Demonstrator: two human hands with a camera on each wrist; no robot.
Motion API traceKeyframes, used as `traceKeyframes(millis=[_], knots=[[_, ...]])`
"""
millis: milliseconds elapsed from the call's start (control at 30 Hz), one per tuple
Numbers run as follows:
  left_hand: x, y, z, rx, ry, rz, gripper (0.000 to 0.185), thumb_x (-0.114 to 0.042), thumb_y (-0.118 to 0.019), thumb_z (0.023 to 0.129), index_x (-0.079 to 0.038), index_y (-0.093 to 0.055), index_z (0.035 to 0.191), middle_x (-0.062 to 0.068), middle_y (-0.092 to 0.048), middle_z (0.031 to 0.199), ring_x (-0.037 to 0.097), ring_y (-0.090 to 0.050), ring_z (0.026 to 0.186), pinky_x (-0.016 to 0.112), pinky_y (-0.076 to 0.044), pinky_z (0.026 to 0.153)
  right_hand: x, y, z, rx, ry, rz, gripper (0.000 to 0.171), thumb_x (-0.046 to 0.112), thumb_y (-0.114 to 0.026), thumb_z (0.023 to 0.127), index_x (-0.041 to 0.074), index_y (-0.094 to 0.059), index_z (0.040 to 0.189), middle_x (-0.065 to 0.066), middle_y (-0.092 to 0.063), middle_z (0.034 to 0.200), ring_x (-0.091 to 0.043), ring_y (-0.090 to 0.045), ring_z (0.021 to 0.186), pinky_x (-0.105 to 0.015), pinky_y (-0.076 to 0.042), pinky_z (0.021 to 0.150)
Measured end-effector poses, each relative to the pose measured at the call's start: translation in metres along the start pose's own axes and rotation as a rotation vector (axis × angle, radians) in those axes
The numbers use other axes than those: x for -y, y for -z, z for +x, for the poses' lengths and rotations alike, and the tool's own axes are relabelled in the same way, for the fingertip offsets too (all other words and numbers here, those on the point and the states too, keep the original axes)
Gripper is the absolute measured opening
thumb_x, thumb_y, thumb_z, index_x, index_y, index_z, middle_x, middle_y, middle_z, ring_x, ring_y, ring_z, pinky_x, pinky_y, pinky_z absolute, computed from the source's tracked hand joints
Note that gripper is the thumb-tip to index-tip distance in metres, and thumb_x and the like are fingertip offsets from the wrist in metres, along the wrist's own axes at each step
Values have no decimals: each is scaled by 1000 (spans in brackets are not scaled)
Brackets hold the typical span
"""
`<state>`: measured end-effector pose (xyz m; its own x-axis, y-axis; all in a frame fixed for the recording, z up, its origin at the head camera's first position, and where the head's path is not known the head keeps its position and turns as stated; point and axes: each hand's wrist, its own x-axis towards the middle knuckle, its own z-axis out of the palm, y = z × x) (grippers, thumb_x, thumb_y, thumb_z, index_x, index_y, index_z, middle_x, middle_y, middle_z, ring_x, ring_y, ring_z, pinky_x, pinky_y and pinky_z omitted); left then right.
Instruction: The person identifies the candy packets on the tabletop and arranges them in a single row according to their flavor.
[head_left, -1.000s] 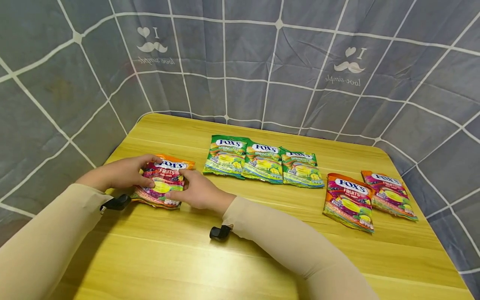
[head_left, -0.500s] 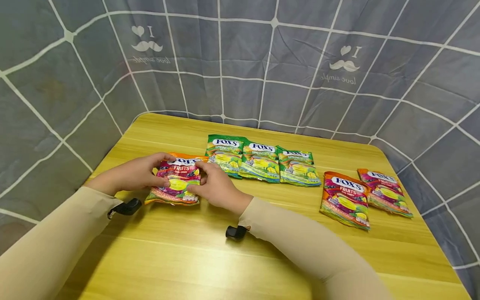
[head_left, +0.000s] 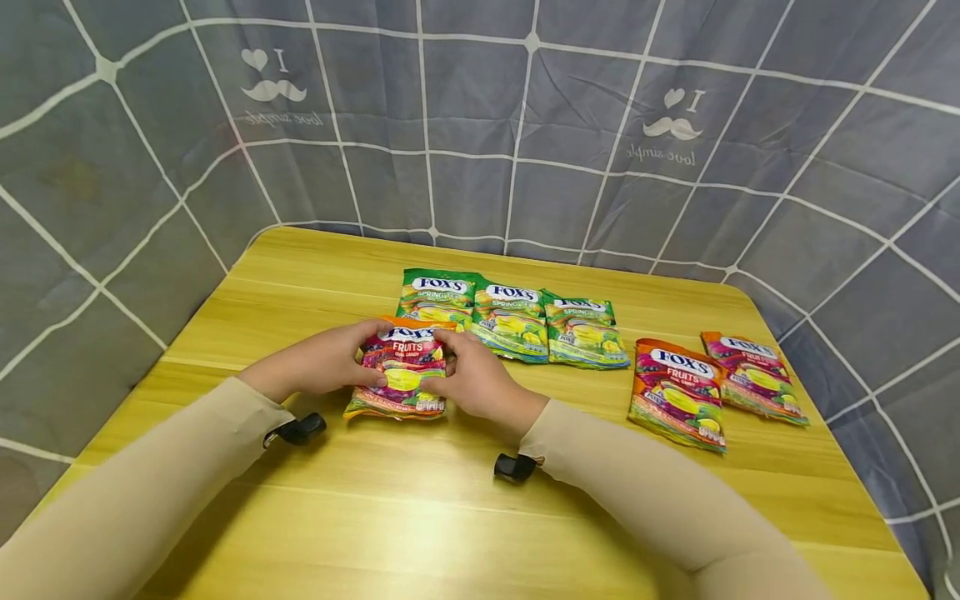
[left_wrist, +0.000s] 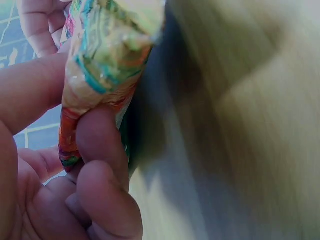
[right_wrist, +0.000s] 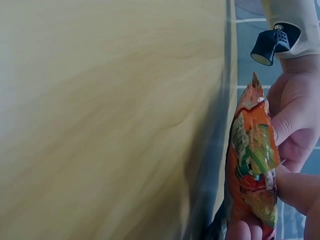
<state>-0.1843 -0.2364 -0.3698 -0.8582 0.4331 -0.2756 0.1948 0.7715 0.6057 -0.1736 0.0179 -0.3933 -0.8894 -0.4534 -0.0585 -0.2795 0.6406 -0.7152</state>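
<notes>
Orange-red candy bag point(head_left: 405, 368) — left hand point(head_left: 326, 362) pinches its nine-o'clock edge, right hand point(head_left: 486, 382) its three-o'clock edge — best squeezed lightly, evenly.

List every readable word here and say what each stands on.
"FOX'S": held Fruits bag (partly covered), two loose Fruits bags, three Spring Tea bags.
"FRUITS": all three Fruits bags.
"OVAL CANDY": held Fruits bag.
"SPRING TEA": all Spring Tea bags.
"I" and, mirrored, "love simple": grey curtain, twice.
Remaining bag print: too small or blurred.
</notes>
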Motion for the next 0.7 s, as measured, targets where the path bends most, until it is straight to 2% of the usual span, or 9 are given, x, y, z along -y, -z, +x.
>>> traceKeyframes(millis=[100, 333, 467, 600, 700], knots=[[-4, -7, 5, 8, -6, 12, 89, -35, -80, 95, -6, -32, 164, 24, -49, 156, 40, -55, 134, 62, -44, 116, -7, 4, -5, 5, -10, -14, 83, 30, -84, 93, 12, -42, 162, -4, -57, 114, -16, -57, 88, -29, -49, 73], [-13, -17, 10, 39, -4, 21, 89, -33, -79, 96, -9, -29, 166, 23, -47, 158, 40, -54, 137, 61, -44, 117, -18, 10, -12, 21, -30, -17, 82, 28, -83, 94, 9, -41, 162, -8, -59, 138, -17, -62, 102, -34, -56, 88], [-13, -20, 14, 38, -9, 62, 88, -37, -78, 96, -11, -30, 166, 23, -47, 159, 41, -53, 140, 63, -41, 118, -22, 12, -14, 32, -33, -41, 84, 28, -84, 93, 8, -41, 162, -8, -59, 136, -15, -62, 98, -32, -55, 85], [-8, -21, 16, 38, -13, 136, 89, -42, -78, 95, -14, -32, 166, 23, -45, 162, 46, -46, 147, 66, -35, 121, -26, 13, -15, 74, -14, -86, 88, 31, -84, 93, 6, -38, 163, -8, -57, 121, -15, -58, 90, -29, -50, 78], [-4, -20, 17, 36, -15, 160, 89, -45, -80, 93, -17, -37, 166, 22, -47, 161, 46, -46, 147, 66, -35, 121, -29, 14, -15, 113, 7, -145, 89, 36, -84, 92, 7, -39, 163, -7, -56, 113, -17, -54, 91, -31, -47, 78]])
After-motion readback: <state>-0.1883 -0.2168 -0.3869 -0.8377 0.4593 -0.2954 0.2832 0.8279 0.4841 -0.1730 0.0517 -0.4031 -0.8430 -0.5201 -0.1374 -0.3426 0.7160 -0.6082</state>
